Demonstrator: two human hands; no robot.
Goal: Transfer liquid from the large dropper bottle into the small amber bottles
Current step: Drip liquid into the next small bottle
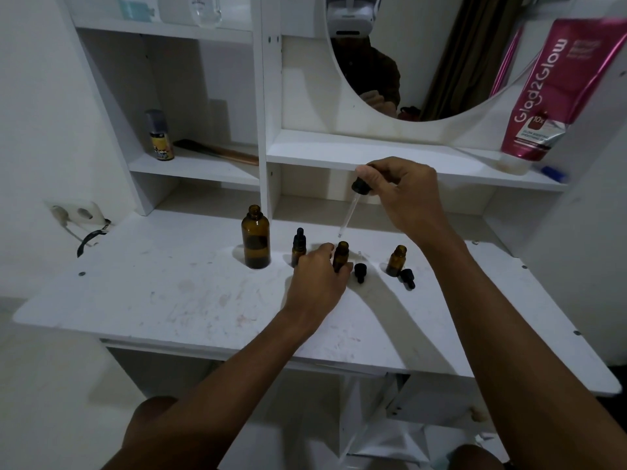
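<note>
The large amber bottle (256, 240) stands uncapped on the white table (169, 300). My right hand (403, 195) pinches the black bulb of its dropper (349, 208), and the glass tip hangs just above the open mouth of the middle small amber bottle (341, 255). My left hand (319, 283) grips that small bottle at its base. A capped small bottle (298, 245) stands to its left. An open small bottle (396, 261) stands to the right. Two loose black dropper caps (360, 271) (408, 278) lie beside them.
A shelf unit with an oval mirror (424, 62) rises behind the table. A pink tube (549, 93) leans at the right, and a small yellow can (159, 137) sits on the left shelf. A wall socket (76, 212) with a cable is at the left.
</note>
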